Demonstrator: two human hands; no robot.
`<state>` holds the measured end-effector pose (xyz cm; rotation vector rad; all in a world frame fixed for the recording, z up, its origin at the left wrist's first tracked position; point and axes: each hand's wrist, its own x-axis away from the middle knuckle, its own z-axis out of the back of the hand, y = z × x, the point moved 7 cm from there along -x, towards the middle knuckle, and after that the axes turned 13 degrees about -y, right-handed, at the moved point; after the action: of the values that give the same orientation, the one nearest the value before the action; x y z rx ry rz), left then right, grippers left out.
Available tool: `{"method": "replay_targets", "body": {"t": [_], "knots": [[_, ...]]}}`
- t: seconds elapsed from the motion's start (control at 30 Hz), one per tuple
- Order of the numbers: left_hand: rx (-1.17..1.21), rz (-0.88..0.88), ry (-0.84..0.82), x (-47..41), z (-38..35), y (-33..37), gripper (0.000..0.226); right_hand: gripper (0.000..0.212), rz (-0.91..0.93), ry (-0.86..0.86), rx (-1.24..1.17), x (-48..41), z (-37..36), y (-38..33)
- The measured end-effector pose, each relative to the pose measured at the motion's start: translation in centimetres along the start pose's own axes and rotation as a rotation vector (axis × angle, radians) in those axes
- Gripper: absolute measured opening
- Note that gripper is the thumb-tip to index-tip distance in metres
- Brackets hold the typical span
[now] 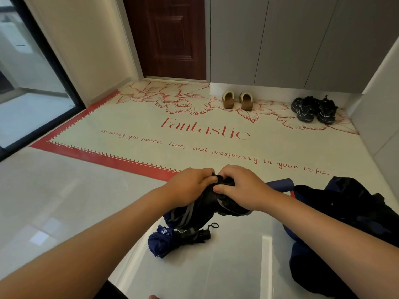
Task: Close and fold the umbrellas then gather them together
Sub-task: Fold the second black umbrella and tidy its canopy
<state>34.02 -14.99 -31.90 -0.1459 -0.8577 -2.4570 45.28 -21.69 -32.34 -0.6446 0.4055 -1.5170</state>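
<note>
A collapsed black umbrella [207, 203] with grey trim is held above the floor in the middle of the view. My left hand [190, 186] grips its upper end from the left. My right hand [239, 186] wraps the fabric from the right, thumb pressed on the bundle. Below it on the tiles lies a folded navy umbrella [164, 240] with a black handle and wrist loop [205, 231]. A larger dark navy umbrella [336, 214] lies loosely crumpled at the right, with a blue handle [280, 183] poking out toward the hands.
A cream doormat [194, 134] with red flowers and lettering covers the floor ahead. Brown slippers [237, 101] and black sneakers [313, 110] stand along its far edge by grey cabinets. A dark red door [168, 37] is behind; a glass door [26, 83] at left.
</note>
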Motion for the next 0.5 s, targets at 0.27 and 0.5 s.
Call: {"method": "replay_targets", "body": {"t": [0.27, 0.5], "knots": [[-0.074, -0.041, 0.011, -0.3, -0.7, 1.1, 0.029, 0.088, -0.252, -0.420, 0.087, 1.0, -0.5, 1.9], [-0.026, 0.021, 0.212, 0.6, 0.1, 1.0, 0.030, 0.049, -0.148, -0.200, 0.398, 0.5, 0.2, 1.4]]}}
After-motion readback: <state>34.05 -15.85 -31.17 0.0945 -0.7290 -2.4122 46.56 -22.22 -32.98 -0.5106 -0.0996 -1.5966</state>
